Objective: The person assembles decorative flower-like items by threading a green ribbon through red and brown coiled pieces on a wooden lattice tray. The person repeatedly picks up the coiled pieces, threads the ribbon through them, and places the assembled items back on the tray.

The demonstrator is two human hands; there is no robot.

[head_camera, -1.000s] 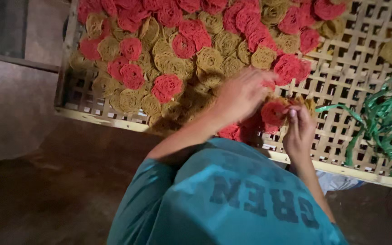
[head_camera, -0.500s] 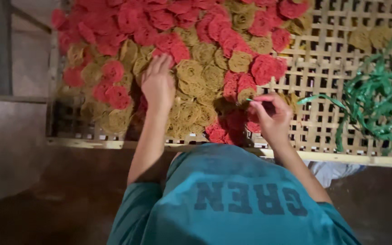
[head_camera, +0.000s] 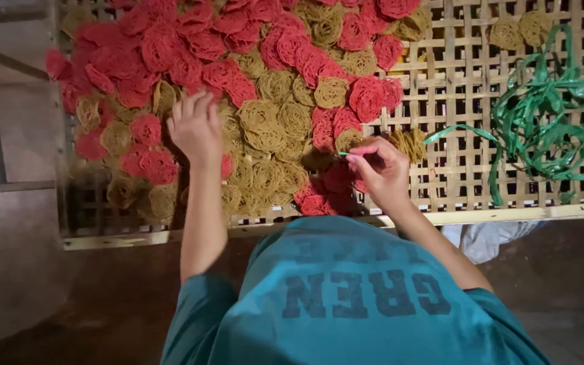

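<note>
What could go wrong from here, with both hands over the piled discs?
1. The left hand presses on brittle-looking red and tan coiled discs; they may crack.
2. Discs heaped at the woven bamboo tray's near edge could slip off.
3. The right hand pinches a thin green strip near the loose green plastic ribbon; it might snag.

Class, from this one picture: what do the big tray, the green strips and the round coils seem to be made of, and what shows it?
Tray: probably split bamboo or cane, matt pale slats woven into an open lattice with a wooden rim.
Green strips: likely plastic ribbon, thin, glossy, curling.
Round coils: seemingly dried noodle-like strands, red or tan, matt and rough; the left hand rests on them.
</note>
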